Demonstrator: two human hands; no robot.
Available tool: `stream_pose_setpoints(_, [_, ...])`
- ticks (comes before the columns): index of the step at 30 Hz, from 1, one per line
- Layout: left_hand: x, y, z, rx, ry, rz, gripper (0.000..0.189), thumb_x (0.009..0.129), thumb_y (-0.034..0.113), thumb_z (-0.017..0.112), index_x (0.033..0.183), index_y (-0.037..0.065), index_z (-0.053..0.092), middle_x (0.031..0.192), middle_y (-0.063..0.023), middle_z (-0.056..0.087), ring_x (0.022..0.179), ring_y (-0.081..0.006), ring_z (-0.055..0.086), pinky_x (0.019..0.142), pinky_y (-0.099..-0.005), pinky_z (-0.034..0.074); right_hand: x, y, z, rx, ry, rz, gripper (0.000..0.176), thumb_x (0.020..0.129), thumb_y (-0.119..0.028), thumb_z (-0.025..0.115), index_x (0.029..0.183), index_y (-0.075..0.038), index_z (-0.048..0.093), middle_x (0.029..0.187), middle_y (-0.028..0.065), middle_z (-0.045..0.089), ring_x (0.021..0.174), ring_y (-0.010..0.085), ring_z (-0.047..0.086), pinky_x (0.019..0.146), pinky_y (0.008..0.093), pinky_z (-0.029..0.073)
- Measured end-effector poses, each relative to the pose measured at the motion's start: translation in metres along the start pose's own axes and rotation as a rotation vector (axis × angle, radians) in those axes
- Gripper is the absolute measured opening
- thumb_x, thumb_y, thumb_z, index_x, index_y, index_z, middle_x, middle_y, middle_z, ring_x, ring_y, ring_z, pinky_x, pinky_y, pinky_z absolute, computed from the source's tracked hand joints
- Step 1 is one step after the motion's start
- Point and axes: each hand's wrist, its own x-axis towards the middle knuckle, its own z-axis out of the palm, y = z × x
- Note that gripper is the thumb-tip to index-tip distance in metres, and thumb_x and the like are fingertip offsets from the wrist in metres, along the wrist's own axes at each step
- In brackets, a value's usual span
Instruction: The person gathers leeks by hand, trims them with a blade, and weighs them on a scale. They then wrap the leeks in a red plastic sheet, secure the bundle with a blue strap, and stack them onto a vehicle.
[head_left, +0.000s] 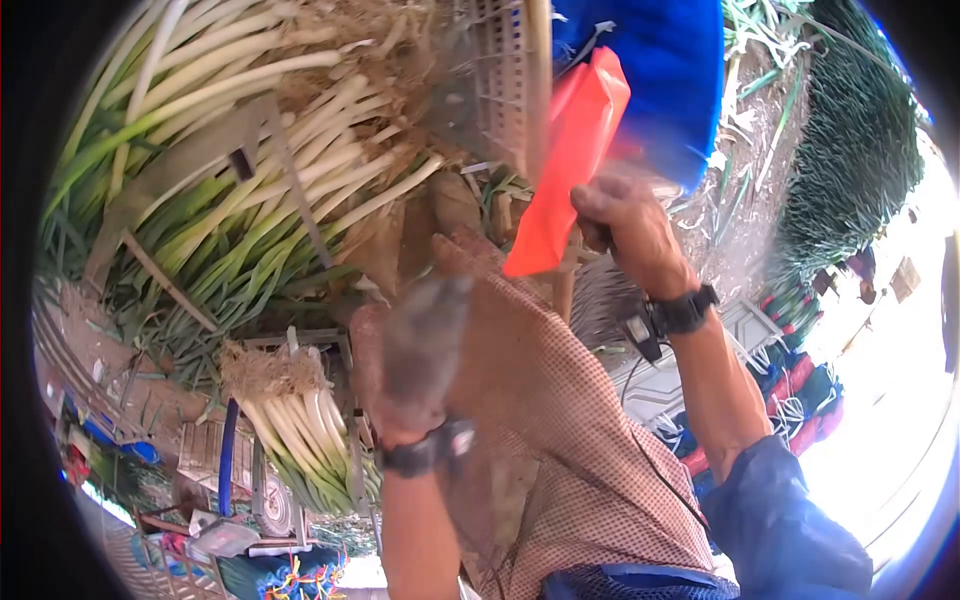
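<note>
My right hand (632, 225), bare with a black wristband, pinches the edge of a bright orange-red plastic piece (570, 150). That piece hangs in front of a blue container (670, 85) and beside a white perforated crate (505, 75). My left hand (425, 345) is over my lap, to the left of the brown dotted cloth (590, 410). It looks grey and is smeared by motion, so its fingers and anything in them cannot be made out.
Long leeks (290, 150) with roots lie in a large pile at the upper left. A leek bundle (295, 420) rests in a metal frame below them. Dark green stalks (850, 140) are heaped at the upper right. A pale crate (660, 385) stands behind my right forearm.
</note>
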Motion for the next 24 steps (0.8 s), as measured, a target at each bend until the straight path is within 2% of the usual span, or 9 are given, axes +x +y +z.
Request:
stream_pose_setpoints(1, [0.004,0.012,-0.002,0.086,-0.127,-0.080,0.036,0.109,0.022,0.047,0.125,-0.006,0.063,0.122,-0.0128,0.068,0.113,-0.0209,0.064,0.100,-0.0304,0.050,-0.012,-0.006,0.013,0.014,-0.045,-0.005,0.029,0.096,-0.029,0.068,0.080,-0.005,0.065,0.069,-0.0054,0.055,0.060,0.0052,0.047,0.056,0.0240,0.038])
stream_pose_setpoints(3, [0.003,0.006,0.010,-0.274,0.028,-0.046,0.037,0.107,0.029,0.052,0.124,-0.001,0.064,0.105,-0.0132,0.071,0.102,-0.0239,0.068,0.091,-0.0354,0.051,-0.028,-0.001,0.040,0.089,-0.116,0.025,0.027,0.097,-0.027,0.068,0.080,-0.006,0.065,0.069,-0.0054,0.055,0.060,0.0049,0.047,0.056,0.0232,0.038])
stream_pose_setpoints(8, [-0.040,-0.113,-0.014,0.115,0.305,-0.144,0.034,0.106,0.028,0.054,0.120,-0.001,0.065,0.091,-0.0085,0.071,0.094,-0.0212,0.067,0.085,-0.0358,0.052,-0.053,0.020,0.108,0.094,-0.313,0.063,0.027,0.097,-0.026,0.069,0.079,-0.008,0.063,0.069,-0.0048,0.054,0.061,0.0047,0.046,0.055,0.0230,0.037])
stream_pose_setpoints(12, [-0.061,-0.109,-0.030,-0.966,0.490,-0.302,0.025,0.101,0.022,0.063,0.113,0.000,0.067,0.089,-0.0016,0.070,0.086,-0.0154,0.066,0.078,-0.0318,0.051,-0.052,0.056,0.152,-0.016,-0.366,0.130,0.028,0.097,-0.028,0.067,0.077,-0.009,0.062,0.068,-0.0036,0.055,0.062,0.0043,0.047,0.057,0.0228,0.037])
stream_pose_setpoints(14, [-0.075,-0.124,-0.040,-1.052,0.537,-0.300,0.022,0.098,0.020,0.067,0.109,0.001,0.068,0.087,0.0005,0.069,0.082,-0.0129,0.064,0.075,-0.0297,0.051,-0.049,0.071,0.171,-0.212,-0.343,0.128,0.028,0.096,-0.029,0.069,0.088,-0.002,0.067,0.073,0.0006,0.060,0.069,0.0113,0.056,0.065,0.0274,0.045])
stream_pose_setpoints(16, [-0.090,-0.142,-0.053,-0.672,0.545,-0.255,0.020,0.095,0.019,0.072,0.105,0.003,0.069,0.085,0.0011,0.067,0.078,-0.0106,0.062,0.074,-0.0276,0.049,-0.051,0.079,0.193,-0.569,-0.306,0.030,0.031,0.094,-0.029,0.070,0.098,0.002,0.070,0.078,0.0039,0.065,0.076,0.0157,0.062,0.073,0.0301,0.050])
stream_pose_setpoints(18, [-0.105,-0.142,-0.060,-0.751,0.511,-0.382,0.020,0.093,0.019,0.074,0.103,0.003,0.068,0.088,0.0006,0.067,0.079,-0.0091,0.061,0.074,-0.0264,0.049,-0.066,0.077,0.219,-0.521,-0.289,-0.053,0.033,0.093,-0.027,0.071,0.107,0.003,0.070,0.085,0.0070,0.069,0.085,0.0181,0.065,0.081,0.0318,0.051])
stream_pose_setpoints(22, [-0.126,-0.163,-0.056,-0.780,0.516,-0.487,0.020,0.092,0.017,0.074,0.106,0.003,0.069,0.094,-0.0013,0.068,0.082,-0.0087,0.061,0.075,-0.0260,0.050,-0.069,0.101,0.256,-0.438,-0.583,-0.096,0.045,0.090,-0.036,0.074,0.110,0.005,0.071,0.096,0.0125,0.073,0.092,0.0211,0.067,0.084,0.0339,0.052])
stream_pose_setpoints(24, [-0.136,-0.171,-0.053,-0.985,0.592,-0.441,0.021,0.092,0.015,0.074,0.108,0.002,0.068,0.095,-0.0021,0.068,0.082,-0.0095,0.062,0.075,-0.0263,0.050,-0.066,0.111,0.264,-0.291,-0.638,0.048,0.045,0.090,-0.035,0.074,0.110,0.005,0.071,0.095,0.0120,0.072,0.091,0.0198,0.067,0.083,0.0332,0.052])
